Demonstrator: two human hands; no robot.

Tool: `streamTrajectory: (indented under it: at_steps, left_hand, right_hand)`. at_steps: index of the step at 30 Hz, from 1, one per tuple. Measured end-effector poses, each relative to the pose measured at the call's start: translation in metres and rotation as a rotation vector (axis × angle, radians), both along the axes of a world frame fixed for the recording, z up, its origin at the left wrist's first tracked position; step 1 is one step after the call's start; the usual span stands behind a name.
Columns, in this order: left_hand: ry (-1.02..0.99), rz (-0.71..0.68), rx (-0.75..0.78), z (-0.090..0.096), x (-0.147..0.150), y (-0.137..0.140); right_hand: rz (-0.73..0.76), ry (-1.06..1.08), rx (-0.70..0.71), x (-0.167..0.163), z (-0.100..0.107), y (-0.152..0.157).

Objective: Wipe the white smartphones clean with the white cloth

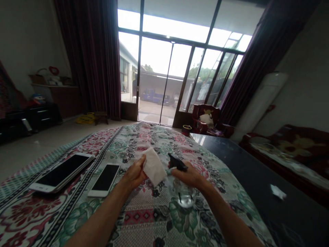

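The person's right hand (190, 176) is wrapped around the neck of a clear spray bottle (183, 192), fingers closed at its dark trigger head, nozzle turned toward a white cloth (154, 166); the left hand (133, 175) pinches that cloth by its edge, thumb and fingers shut on it, holding it up just beside the nozzle; judging by this, the cloth is being wetted and no wiping has begun. Just left lies a white phone (104, 180), beyond it a larger tablet (61, 175), both untouched on the floral cover (144, 219); a crumpled scrap (278, 192) sits on the dark table (257, 178); glass doors (164, 79) stand farthest.
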State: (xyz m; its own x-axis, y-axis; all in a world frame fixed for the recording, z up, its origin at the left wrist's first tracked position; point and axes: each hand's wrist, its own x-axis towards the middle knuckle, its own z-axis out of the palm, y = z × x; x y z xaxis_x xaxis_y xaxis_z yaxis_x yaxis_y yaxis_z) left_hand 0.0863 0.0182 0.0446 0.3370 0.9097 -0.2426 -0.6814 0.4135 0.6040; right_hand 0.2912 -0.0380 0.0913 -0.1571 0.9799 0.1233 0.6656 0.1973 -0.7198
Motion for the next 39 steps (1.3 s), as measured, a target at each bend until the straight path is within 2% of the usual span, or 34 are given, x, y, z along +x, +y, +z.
streamTrajectory:
  at_steps: [3, 6, 8, 12, 16, 20, 22, 24, 27, 29, 32, 36, 39]
  left_hand:
    - [0.022, 0.025, -0.009, 0.003, -0.001, -0.001]
    - [0.02, 0.051, 0.001, 0.003, -0.002, 0.001]
    - [0.021, 0.078, -0.001, 0.0, -0.002, 0.002]
    - [0.037, 0.078, -0.013, -0.007, 0.0, 0.003]
    - [0.034, 0.064, -0.051, -0.013, -0.001, 0.005]
    - [0.01, 0.115, -0.11, -0.016, -0.003, 0.008]
    - [0.011, 0.118, -0.109, -0.017, -0.002, 0.008]
    - [0.046, 0.118, -0.097, -0.019, -0.001, 0.008]
    - [0.29, 0.159, 0.017, -0.024, -0.001, 0.008]
    - [0.487, 0.172, 0.077, -0.027, -0.004, 0.008]
    - [0.64, 0.243, 0.153, -0.029, -0.011, 0.009]
    - [0.992, 0.423, 0.387, -0.024, -0.019, 0.01]
    - [1.154, 0.429, 0.435, -0.017, -0.025, 0.008]
  right_hand:
    - [-0.303, -0.053, 0.194, 0.029, 0.002, 0.012]
    - [-0.485, -0.009, 0.385, 0.062, -0.007, 0.026]
    - [-0.547, 0.026, 0.448, 0.081, -0.018, 0.036]
    - [-0.569, 0.039, 0.337, 0.105, -0.035, 0.045]
    - [-0.389, 0.071, 0.177, 0.117, -0.032, 0.036]
    - [-0.252, -0.007, 0.092, 0.13, -0.029, 0.029]
    - [-0.268, -0.017, 0.085, 0.133, -0.034, 0.034]
    - [-0.365, -0.052, 0.119, 0.134, -0.043, 0.045]
    - [-0.562, -0.105, 0.193, 0.129, -0.057, 0.062]
    - [-0.624, -0.086, 0.206, 0.126, -0.064, 0.068]
    - [-0.669, -0.022, 0.181, 0.123, -0.071, 0.07]
    - [-0.692, 0.078, 0.18, 0.123, -0.076, 0.066]
    - [-0.705, 0.128, 0.2, 0.123, -0.077, 0.061]
